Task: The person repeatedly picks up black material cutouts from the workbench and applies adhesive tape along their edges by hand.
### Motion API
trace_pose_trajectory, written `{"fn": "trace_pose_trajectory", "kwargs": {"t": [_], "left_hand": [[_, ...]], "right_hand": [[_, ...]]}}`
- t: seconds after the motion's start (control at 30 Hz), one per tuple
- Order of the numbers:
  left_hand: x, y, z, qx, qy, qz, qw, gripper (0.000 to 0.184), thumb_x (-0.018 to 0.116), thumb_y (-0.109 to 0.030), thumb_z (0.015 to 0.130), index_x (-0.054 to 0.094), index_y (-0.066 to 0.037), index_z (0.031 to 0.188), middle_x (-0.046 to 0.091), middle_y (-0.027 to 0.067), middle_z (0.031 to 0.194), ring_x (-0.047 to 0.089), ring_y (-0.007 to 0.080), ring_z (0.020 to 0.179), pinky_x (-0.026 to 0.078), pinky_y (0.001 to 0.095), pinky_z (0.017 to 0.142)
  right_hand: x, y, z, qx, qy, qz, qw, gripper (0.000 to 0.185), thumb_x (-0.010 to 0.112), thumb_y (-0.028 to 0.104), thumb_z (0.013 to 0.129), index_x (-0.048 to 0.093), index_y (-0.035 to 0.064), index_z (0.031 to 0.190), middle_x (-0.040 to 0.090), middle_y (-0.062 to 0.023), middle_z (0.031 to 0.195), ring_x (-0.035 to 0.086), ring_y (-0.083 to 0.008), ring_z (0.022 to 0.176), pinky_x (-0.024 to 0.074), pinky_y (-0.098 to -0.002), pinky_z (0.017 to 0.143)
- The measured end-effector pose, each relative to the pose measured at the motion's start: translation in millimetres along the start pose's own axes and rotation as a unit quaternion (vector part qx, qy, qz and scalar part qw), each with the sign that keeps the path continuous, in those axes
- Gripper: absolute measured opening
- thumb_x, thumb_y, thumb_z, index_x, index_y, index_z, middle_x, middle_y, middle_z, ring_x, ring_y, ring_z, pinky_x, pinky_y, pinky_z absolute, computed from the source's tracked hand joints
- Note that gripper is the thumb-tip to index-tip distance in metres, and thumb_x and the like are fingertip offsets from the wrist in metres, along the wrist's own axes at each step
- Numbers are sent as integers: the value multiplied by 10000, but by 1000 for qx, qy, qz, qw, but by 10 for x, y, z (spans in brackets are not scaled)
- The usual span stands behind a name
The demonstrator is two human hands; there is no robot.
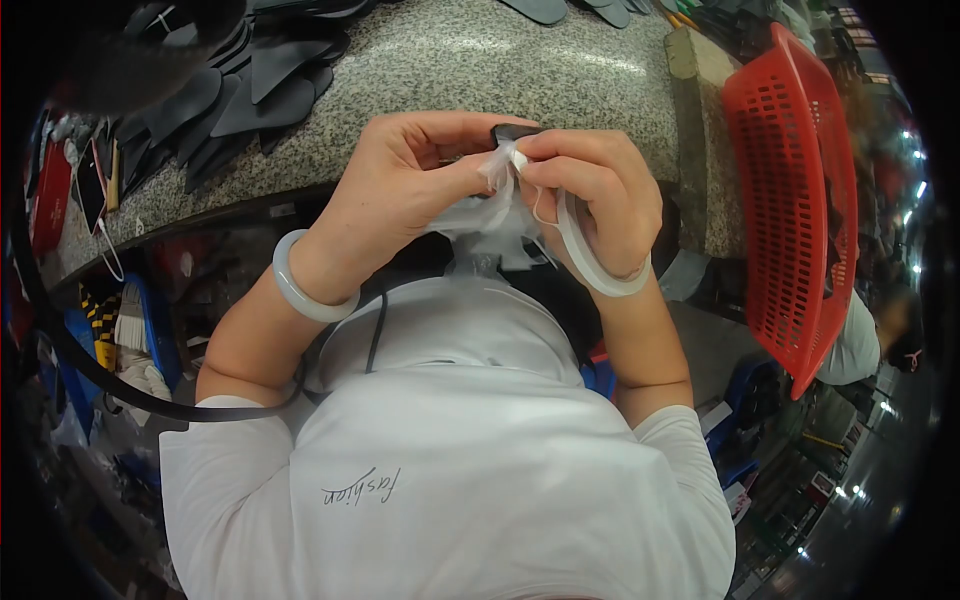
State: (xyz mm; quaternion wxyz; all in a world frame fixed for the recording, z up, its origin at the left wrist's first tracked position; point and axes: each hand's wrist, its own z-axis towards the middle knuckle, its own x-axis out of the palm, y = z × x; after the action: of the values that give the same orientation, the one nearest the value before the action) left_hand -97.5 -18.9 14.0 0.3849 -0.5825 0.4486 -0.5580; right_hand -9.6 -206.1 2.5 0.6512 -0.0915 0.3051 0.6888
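The work in hand is judged to be partway through: a dark piece (514, 132) and thin white material (495, 212) are held together at the upper centre of the frame, not yet released; how much is left cannot be told. The white material is pinched by the thumb and fingers of the right hand (600, 190), drawn close together. By the left hand (395, 170), the white material is pressed with the thumb, while the dark piece is touched by the extended index finger
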Motion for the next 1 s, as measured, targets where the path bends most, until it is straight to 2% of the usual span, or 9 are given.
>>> {"fn": "trace_pose_trajectory", "kwargs": {"t": [0.4, 0.57, 0.7, 0.77, 0.8, 0.87, 0.9, 0.97, 1.0], "left_hand": [[-4, -12, 112, -27, -12, -38, 999, 300, 693, -120, 953, 714, 16, 1220, 734, 66, 1021, 663, 96, 909, 524, 233, 842], [-54, 92, 188, -65, -55, -84, 993, 227, 731, -162, 946, 739, 6, 1099, 718, 34, 924, 657, 84, 817, 541, 227, 746], [-108, 80, 254, -67, -88, -129, 985, 194, 714, -164, 958, 738, -7, 1069, 707, 13, 888, 656, 81, 769, 544, 229, 702], [-128, 85, 284, -76, -113, -154, 979, 189, 693, -169, 973, 736, -23, 1084, 708, -1, 882, 654, 74, 758, 540, 230, 696], [-142, 84, 304, -71, -119, -147, 979, 197, 679, -181, 985, 735, -30, 1098, 713, -11, 895, 658, 60, 766, 541, 224, 701], [-177, 109, 345, -57, -124, -139, 981, 205, 678, -185, 987, 731, -30, 1111, 715, -12, 903, 660, 56, 777, 540, 220, 708], [-195, 124, 370, -43, -128, -133, 982, 213, 677, -188, 989, 727, -30, 1123, 718, -12, 911, 661, 52, 787, 540, 216, 714], [-269, 139, 425, -29, -131, -126, 983, 222, 671, -192, 994, 723, -29, 1136, 719, -13, 921, 662, 47, 791, 533, 201, 716], [-289, 141, 441, -16, -134, -119, 984, 231, 666, -195, 999, 719, -27, 1148, 721, -14, 930, 662, 42, 794, 525, 187, 717]], "right_hand": [[-23, 76, -44, 105, 16, 61, 992, 254, 779, -67, 761, 643, 58, 937, 722, -105, 946, 666, -215, 774, 527, -289, 692], [-62, 141, -37, 131, 15, 117, 984, 276, 772, -96, 739, 626, 49, 923, 699, -120, 930, 660, -207, 782, 530, -286, 708], [-240, 254, 7, 193, 24, 290, 937, 248, 771, -85, 765, 611, 55, 893, 662, -114, 869, 631, -187, 763, 516, -265, 674], [-353, 315, 16, 215, 54, 443, 869, 209, 814, 24, 800, 621, 71, 862, 671, -124, 859, 622, -175, 710, 487, -251, 621], [-386, 414, -13, 254, 31, 476, 842, 196, 813, 1, 733, 666, 103, 813, 708, -85, 868, 655, -171, 680, 499, -257, 594], [-510, 315, 49, 178, 93, 598, 776, 79, 766, 103, 869, 690, 85, 885, 725, -119, 927, 642, -161, 652, 485, -261, 574], [-551, 266, 61, 139, 113, 658, 731, 135, 767, 181, 919, 708, 63, 948, 738, -153, 973, 631, -151, 633, 472, -259, 566], [-674, 178, 173, 71, 202, 709, 672, 74, 738, 124, 935, 716, 63, 971, 747, -151, 1029, 659, -156, 662, 498, -265, 588], [-751, 201, 168, 80, 199, 696, 685, 44, 727, 91, 935, 714, 61, 963, 745, -162, 1061, 685, -167, 703, 515, -266, 616]]}}
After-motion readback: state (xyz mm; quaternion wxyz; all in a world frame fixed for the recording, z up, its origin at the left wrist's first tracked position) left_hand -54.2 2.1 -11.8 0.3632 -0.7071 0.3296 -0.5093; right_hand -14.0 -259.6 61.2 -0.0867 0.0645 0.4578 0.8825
